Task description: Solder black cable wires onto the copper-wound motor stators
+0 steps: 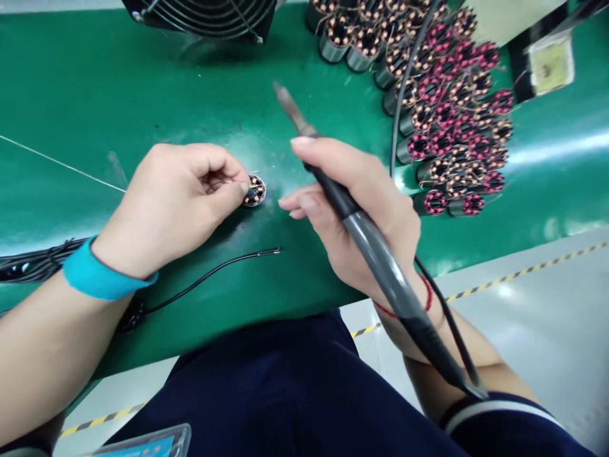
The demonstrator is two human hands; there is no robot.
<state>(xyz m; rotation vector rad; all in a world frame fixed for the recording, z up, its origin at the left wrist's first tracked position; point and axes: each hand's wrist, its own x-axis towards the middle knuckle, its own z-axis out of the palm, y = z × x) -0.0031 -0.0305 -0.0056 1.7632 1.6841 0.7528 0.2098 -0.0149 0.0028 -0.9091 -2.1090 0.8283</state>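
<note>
My right hand (361,216) is closed around the dark handle of a soldering iron (380,254), its worn tip raised up and left above the bench. My left hand (176,197) pinches thumb and forefinger together at the edge of a small wound motor stator (255,190) with copper coils. A thin silvery solder wire (61,162) runs in from the left and passes behind this hand; fine strands show between the fingers. The iron's tip is apart from the stator. Nearer my body lies a black cable (204,277) with stripped ends.
Several rows of wound stators (447,127), with copper and pink coils, stand at the upper right. The iron's grey cord (404,82) crosses in front of them. A fan (204,16) is at the back, a yellowish sponge tray (552,63) far right, bundled black cables (38,260) left.
</note>
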